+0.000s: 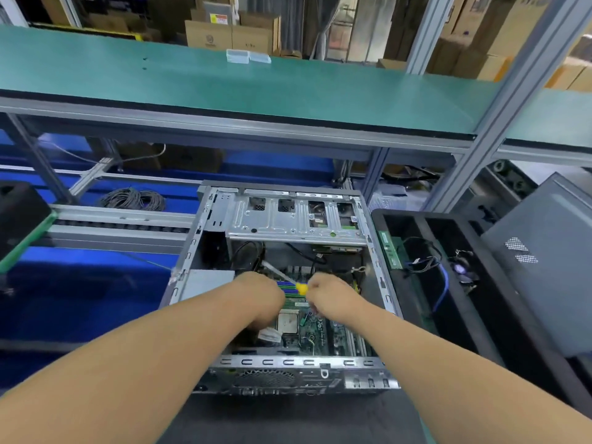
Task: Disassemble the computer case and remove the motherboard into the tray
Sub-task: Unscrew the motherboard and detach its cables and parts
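Observation:
An open grey computer case [378, 270] lies flat in front of me, side panel off. The green motherboard [315, 330] sits in its floor, with a bare CPU [287, 322] near the middle. My right hand [333, 298] grips a screwdriver [296, 283] with a yellow handle, its shaft slanting up and left over the board. My left hand [261, 298] reaches into the case beside it, fingers bent down and hidden behind the wrist. A black tray [413, 302] stands right of the case, holding a green memory stick [391, 249] and cables.
A metal drive cage [288, 219] spans the far end of the case. A grey side panel [544, 267] leans at the right. A green shelf [224, 88] runs overhead. Coiled cable [133, 198] lies far left, and a black box [19, 213] sits at the left edge.

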